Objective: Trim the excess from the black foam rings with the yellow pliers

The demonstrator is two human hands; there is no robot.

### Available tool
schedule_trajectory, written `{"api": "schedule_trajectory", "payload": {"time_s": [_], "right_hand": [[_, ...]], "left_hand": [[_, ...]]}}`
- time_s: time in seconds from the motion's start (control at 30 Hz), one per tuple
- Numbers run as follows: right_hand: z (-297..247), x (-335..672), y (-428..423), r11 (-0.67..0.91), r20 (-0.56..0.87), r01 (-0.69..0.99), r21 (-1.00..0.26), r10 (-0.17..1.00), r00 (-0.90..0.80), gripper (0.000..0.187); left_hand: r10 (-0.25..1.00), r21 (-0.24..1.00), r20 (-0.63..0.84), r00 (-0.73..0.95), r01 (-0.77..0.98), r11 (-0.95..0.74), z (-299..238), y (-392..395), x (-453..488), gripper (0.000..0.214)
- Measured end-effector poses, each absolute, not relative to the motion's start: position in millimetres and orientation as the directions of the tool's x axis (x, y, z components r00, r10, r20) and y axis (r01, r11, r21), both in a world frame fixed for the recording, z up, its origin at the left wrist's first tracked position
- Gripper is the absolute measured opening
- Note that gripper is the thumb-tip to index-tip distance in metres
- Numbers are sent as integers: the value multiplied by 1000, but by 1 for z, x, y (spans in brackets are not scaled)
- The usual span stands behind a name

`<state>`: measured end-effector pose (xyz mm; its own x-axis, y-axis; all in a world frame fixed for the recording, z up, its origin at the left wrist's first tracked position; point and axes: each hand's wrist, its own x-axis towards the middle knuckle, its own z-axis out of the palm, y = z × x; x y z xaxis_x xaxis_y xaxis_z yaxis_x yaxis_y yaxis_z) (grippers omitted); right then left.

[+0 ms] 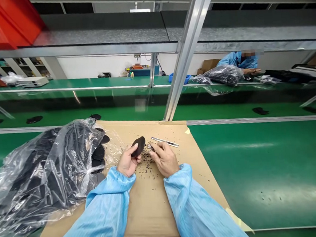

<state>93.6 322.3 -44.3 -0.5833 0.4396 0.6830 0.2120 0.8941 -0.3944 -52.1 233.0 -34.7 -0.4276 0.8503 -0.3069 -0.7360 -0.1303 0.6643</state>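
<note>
A dark oval pad (138, 146) is gripped between the thumb and fingers of my left hand (128, 161), tilted up above the cardboard. Just right of it, my right hand (165, 159) has thumb and forefinger curled around a small silvery item (149, 146), too small to name. Behind the right hand lies a slim silver craft knife (165, 142) on the cardboard sheet (152, 221). Many tiny black scraps (147, 166) are scattered under and between both hands.
At left, a large clear plastic bag (49, 167) bulges with black pads, several spilling at its mouth. A metal post (188, 50) rises beyond the cardboard. Black pieces (260, 110) lie on the green belt (124, 108). A red bin (8, 24) hangs upper left; a co-worker (235, 59) sits far right.
</note>
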Motion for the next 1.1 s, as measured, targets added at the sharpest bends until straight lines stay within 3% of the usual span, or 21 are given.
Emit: {"api": "schedule_trajectory", "payload": {"time_s": [0.23, 0.37, 0.9, 1.1], "right_hand": [[-40, 96, 321, 889, 587, 279, -364, 451, -672, 44], [-39, 98, 321, 890, 585, 289, -354, 452, -673, 39], [-41, 97, 319, 890, 588, 305, -339, 453, -670, 45], [-41, 96, 318, 857, 594, 207, -471, 482, -645, 44]], "left_hand": [[848, 678, -293, -442, -722, -142, -34, 232, -53, 36], [847, 745, -237, -477, -648, -156, -33, 231, -52, 42], [824, 767, -230, -517, -618, -173, -33, 232, -52, 51], [825, 779, -238, -513, -608, -154, -34, 231, -52, 40]]}}
